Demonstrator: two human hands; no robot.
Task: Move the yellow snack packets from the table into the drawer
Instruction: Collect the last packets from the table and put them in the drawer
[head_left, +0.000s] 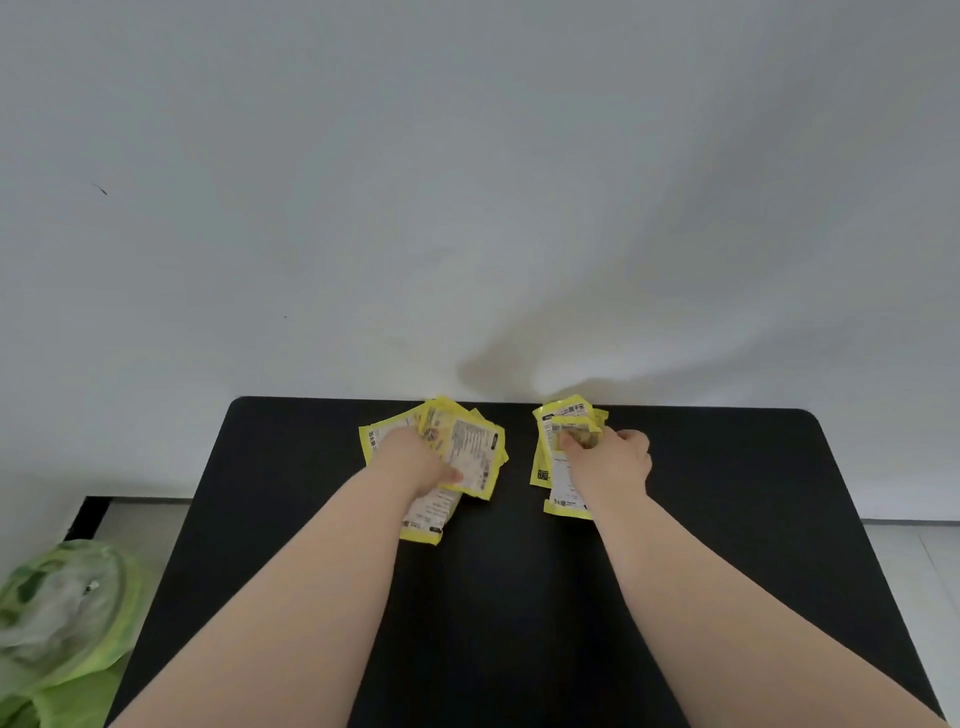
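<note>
Two piles of yellow snack packets lie near the far edge of the black table (727, 545). My left hand (410, 457) lies on the left pile of packets (467, 447), its fingers curled round several of them and its thumb on top. My right hand (613, 457) grips the right pile of packets (558, 447), thumb pressing one packet against the others. More packets stick out under both hands toward me. No drawer is in view.
A white wall rises right behind the table's far edge. A green plastic bag (62, 623) sits on the floor at the lower left, beside the table. Pale floor tiles show to the right of the table.
</note>
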